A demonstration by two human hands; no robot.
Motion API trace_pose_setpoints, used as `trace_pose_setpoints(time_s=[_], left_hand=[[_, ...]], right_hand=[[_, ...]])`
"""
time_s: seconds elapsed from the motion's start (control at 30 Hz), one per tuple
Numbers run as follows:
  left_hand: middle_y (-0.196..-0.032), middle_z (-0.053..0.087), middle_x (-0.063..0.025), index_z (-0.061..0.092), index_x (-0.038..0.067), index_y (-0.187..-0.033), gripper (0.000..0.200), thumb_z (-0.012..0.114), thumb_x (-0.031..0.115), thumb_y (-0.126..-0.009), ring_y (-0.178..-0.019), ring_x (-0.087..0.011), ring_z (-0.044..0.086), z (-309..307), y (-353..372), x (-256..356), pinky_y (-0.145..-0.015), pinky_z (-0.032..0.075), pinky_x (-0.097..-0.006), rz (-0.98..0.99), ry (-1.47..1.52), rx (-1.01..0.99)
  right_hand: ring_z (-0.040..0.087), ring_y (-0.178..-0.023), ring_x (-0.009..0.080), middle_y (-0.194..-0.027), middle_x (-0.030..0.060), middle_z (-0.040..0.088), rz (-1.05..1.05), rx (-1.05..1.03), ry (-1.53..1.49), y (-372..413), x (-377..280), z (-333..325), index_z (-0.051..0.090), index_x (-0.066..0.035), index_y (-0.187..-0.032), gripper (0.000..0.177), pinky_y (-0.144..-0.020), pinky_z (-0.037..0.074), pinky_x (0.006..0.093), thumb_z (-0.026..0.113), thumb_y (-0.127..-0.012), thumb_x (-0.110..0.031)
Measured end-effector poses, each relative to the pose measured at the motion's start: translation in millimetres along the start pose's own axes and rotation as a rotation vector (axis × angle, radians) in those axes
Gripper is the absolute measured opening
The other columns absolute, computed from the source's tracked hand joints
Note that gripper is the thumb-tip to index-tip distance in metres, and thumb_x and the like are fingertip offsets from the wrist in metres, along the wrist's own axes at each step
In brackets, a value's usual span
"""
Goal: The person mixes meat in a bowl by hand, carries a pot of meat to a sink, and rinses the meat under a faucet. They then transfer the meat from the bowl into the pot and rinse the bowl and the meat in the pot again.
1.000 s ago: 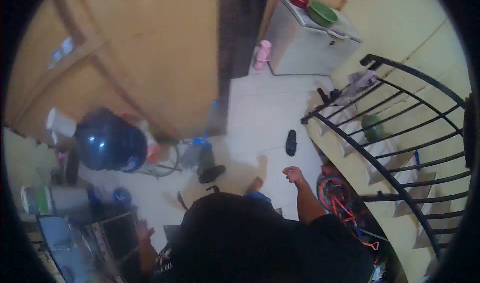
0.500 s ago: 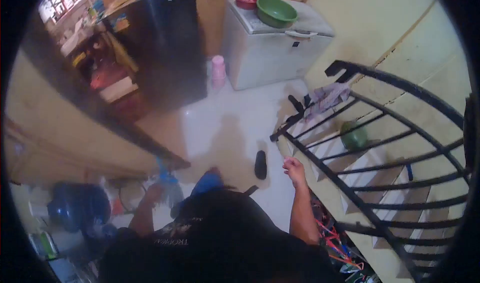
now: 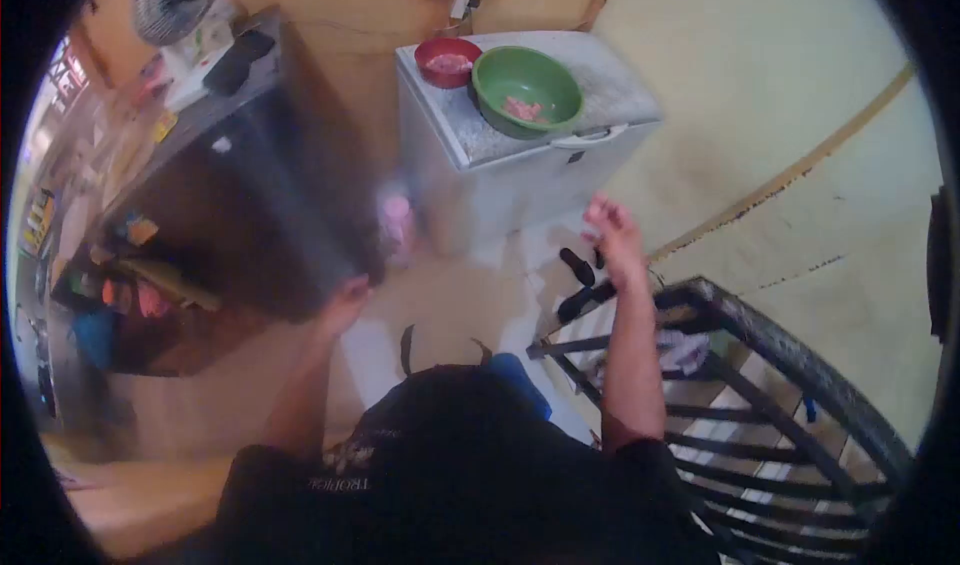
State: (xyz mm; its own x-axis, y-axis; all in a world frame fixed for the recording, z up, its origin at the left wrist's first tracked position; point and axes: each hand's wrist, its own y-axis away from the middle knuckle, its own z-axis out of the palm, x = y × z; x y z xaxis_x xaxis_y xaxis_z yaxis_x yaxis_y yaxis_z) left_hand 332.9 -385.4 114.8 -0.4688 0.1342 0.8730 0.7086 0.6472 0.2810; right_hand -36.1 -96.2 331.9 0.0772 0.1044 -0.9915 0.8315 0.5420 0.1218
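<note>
My right hand [image 3: 615, 240] is raised in front of the white chest freezer [image 3: 540, 200], fingers loosely bent and apart, holding nothing I can see. My left hand [image 3: 345, 305] is held low by the dark cabinet [image 3: 250, 205]; motion smears its fingers. On the freezer lid stand a green basin [image 3: 555, 77] with pinkish pieces [image 3: 525, 110] in its bottom and a smaller red basin [image 3: 433, 73] with similar pinkish contents. Neither hand touches the basins.
A black stair railing [image 3: 790, 350] rises at right, with a cloth [image 3: 683, 352] by it. Black slippers [image 3: 577, 265] lie near its foot. A pink container [image 3: 397, 220] stands between cabinet and freezer. A fan [image 3: 178, 0] is on the far left.
The view has moved forward, so freezer and basins look nearer and their contents show. Both hands have risen in view. The slipper on the floor ahead has passed out of sight.
</note>
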Motion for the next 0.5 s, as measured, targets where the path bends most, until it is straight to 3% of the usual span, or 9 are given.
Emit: trace_pose_setpoints(time_s=[0.07,0.13,0.2,0.27,0.3,0.33,0.37,0.43,0.5], left_hand=[[-0.118,0.056,-0.0085,0.046,0.01,-0.128,0.047,0.06,0.028,-0.086,-0.108,-0.0182,0.052,2,-33,118,-0.088,0.044,-0.0302,-0.034,0.277,0.002],[-0.121,0.053,-0.0079,0.043,0.01,-0.13,0.049,0.06,0.027,-0.087,-0.109,-0.0191,0.052,9,-86,189,-0.09,0.043,-0.0317,0.362,0.219,-0.105],[-0.122,0.052,-0.0076,0.042,0.009,-0.131,0.049,0.059,0.024,-0.088,-0.109,-0.0185,0.051,21,-111,302,-0.091,0.042,-0.0324,-0.015,0.046,-0.095],[-0.117,0.055,-0.0081,0.042,0.008,-0.131,0.049,0.058,0.023,-0.088,-0.108,-0.0182,0.052,51,-184,307,-0.09,0.043,-0.0315,0.348,0.223,-0.123],[-0.116,0.056,-0.0088,0.043,0.007,-0.13,0.046,0.057,0.022,-0.089,-0.108,-0.0177,0.052,69,-213,321,-0.089,0.043,-0.0312,0.375,0.282,-0.153],[-0.114,0.057,-0.0096,0.045,0.006,-0.129,0.043,0.056,0.02,-0.089,-0.107,-0.0173,0.053,82,-248,342,-0.088,0.044,-0.0308,0.411,0.338,-0.175],[-0.115,0.056,-0.0102,0.046,0.007,-0.128,0.043,0.054,0.026,-0.09,-0.107,-0.0183,0.053,91,-284,362,-0.087,0.044,-0.0312,0.407,0.279,-0.192],[-0.116,0.055,-0.0109,0.048,0.008,-0.127,0.043,0.051,0.032,-0.091,-0.107,-0.0193,0.053,110,-355,384,-0.086,0.044,-0.0316,0.387,0.228,-0.209],[-0.116,0.054,-0.0122,0.044,0.007,-0.13,0.047,0.044,0.037,-0.093,-0.111,-0.0251,0.051,135,-427,375,-0.09,0.043,-0.0354,0.099,0.0,-0.102]], right_hand=[[0.054,-0.098,0.0172,-0.107,0.0054,0.054,-0.071,-0.008,-0.039,-78,-21,3,0.05,-0.005,-0.118,0.045,-0.078,0.048,0.0336,0.061,-0.086,-0.033],[0.054,-0.1,0.0198,-0.112,0.0064,0.054,-0.088,-0.044,-0.017,-162,-37,9,0.049,-0.006,-0.122,0.047,-0.078,0.048,0.0341,0.059,-0.087,-0.036],[0.053,-0.102,0.0208,-0.115,0.0069,0.054,-0.064,-0.104,0.011,-253,-40,18,0.048,-0.006,-0.123,0.048,-0.079,0.048,0.0343,0.057,-0.087,-0.037],[0.053,-0.104,0.0218,-0.115,0.0084,0.055,-0.027,-0.226,0.273,-343,-24,33,0.051,-0.008,-0.122,0.045,-0.081,0.047,0.0352,0.056,-0.087,-0.037],[0.053,-0.104,0.0218,-0.115,0.0084,0.055,-0.004,-0.25,0.268,-381,5,33,0.051,-0.008,-0.122,0.045,-0.081,0.047,0.0352,0.056,-0.087,-0.037],[0.054,-0.103,0.0224,-0.115,0.0093,0.056,-0.112,-0.396,0.642,-428,36,38,0.052,-0.008,-0.12,0.043,-0.08,0.048,0.0358,0.056,-0.087,-0.035],[0.055,-0.103,0.023,-0.114,0.0101,0.057,-0.238,-0.526,1.012,-467,47,42,0.053,-0.007,-0.119,0.042,-0.08,0.048,0.0363,0.056,-0.087,-0.033],[0.057,-0.101,0.028,-0.115,0.0122,0.057,-0.123,-0.665,1.059,-468,35,57,0.053,-0.005,-0.118,0.041,-0.082,0.048,0.0389,0.053,-0.087,-0.031],[0.058,-0.1,0.0301,-0.118,0.0147,0.055,-0.202,-1.2,1.295,-505,68,64,0.05,-0.005,-0.122,0.042,-0.081,0.05,0.0391,0.05,-0.088,-0.03]])
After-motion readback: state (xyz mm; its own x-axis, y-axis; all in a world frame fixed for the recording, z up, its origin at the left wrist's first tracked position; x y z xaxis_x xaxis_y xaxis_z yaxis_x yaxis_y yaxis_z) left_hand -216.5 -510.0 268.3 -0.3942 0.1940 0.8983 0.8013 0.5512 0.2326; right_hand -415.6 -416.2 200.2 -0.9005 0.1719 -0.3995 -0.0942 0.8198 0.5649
